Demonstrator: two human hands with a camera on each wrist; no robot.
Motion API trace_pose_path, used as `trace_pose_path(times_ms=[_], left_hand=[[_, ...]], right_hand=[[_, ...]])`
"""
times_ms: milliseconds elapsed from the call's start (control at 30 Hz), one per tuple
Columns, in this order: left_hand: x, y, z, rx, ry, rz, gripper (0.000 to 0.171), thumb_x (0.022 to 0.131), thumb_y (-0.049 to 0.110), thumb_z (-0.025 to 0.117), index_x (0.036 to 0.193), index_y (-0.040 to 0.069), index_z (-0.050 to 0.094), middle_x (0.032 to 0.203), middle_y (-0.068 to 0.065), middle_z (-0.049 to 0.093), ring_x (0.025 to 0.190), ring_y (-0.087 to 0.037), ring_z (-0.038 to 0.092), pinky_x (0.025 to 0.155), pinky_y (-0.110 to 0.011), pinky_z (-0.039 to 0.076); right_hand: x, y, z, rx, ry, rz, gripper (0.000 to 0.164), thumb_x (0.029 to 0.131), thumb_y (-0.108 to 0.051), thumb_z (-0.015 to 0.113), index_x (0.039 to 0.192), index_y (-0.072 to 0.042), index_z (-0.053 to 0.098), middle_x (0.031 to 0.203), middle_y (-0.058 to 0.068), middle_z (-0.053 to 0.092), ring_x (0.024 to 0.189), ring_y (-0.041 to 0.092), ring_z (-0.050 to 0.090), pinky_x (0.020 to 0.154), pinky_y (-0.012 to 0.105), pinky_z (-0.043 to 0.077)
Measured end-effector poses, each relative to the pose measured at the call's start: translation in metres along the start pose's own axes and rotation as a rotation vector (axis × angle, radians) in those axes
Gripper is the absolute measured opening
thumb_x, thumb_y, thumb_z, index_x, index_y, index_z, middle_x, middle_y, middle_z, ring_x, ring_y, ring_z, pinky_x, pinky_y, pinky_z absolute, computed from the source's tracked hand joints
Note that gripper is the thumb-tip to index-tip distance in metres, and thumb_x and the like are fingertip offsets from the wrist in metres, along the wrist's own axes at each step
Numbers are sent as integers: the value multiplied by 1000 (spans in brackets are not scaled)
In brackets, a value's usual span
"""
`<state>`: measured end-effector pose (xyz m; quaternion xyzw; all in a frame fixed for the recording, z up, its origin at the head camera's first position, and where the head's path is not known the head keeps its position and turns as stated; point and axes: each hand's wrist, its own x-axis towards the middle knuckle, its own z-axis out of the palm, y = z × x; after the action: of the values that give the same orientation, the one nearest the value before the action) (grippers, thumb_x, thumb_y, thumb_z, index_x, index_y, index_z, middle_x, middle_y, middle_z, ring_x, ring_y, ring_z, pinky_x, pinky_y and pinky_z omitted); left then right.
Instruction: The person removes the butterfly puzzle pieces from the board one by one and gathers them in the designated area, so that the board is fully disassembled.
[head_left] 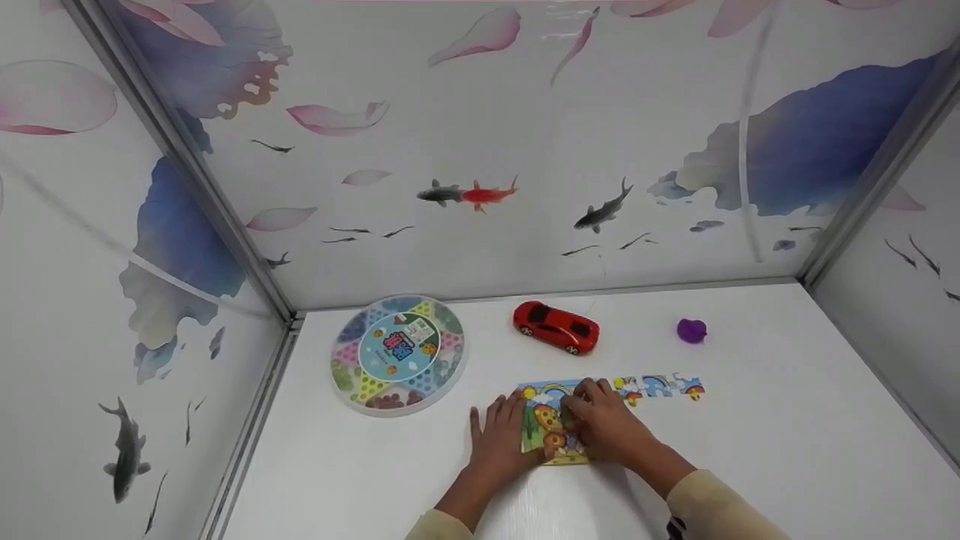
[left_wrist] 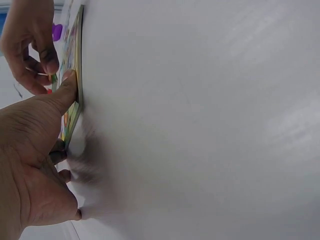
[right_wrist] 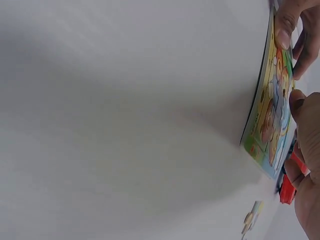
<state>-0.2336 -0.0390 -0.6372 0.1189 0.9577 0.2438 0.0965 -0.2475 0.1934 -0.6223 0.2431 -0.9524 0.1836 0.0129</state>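
Observation:
A colourful jigsaw puzzle (head_left: pixel 541 431) with cartoon pictures lies flat on the white table. My left hand (head_left: pixel 499 444) rests at its left side, fingers fairly straight and spread, the thumb pressing on the near edge. Above the puzzle's right part, my right hand (head_left: pixel 609 426) has its fingers bent down. In the left wrist view, a small puzzle piece (left_wrist: pixel 53 78), green at its edge, is pinched between that thumb and the fingers. The right hand covers part of the puzzle in the head view. Several joined or adjoining loose puzzle pieces (head_left: pixel 657 386) lie in a row beyond it.
Behind the puzzle stands a red toy car (head_left: pixel 556 328). A round Chinese checkers set (head_left: pixel 398 355) lies at the back left, and a small purple object (head_left: pixel 691 331) at the back right. Printed wall panels (head_left: pixel 480 255) enclose the table at the back and sides.

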Motion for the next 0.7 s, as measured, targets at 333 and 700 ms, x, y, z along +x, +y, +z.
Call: trace_pose_path(times_ms=[333,700], left_hand=[[-3,2,-2,22,6,-5,100,92,63,82,169,12,43,180,-5,38,166,-34,32,134,-77,16],[0,2,0,21,-24,-25,102,92,62,82,171,14,38,181,-5,35,169,-34,29,136,-76,12]], right_hand=[[-23,28,-7,52,-3,125,39,100,-14,84,137,-22,75,130,2,61,125,24,53,113,53,57],[-45,53,-16,81,-11,180,34,100,-12,82,131,-21,72,130,1,61,126,26,54,113,57,54]])
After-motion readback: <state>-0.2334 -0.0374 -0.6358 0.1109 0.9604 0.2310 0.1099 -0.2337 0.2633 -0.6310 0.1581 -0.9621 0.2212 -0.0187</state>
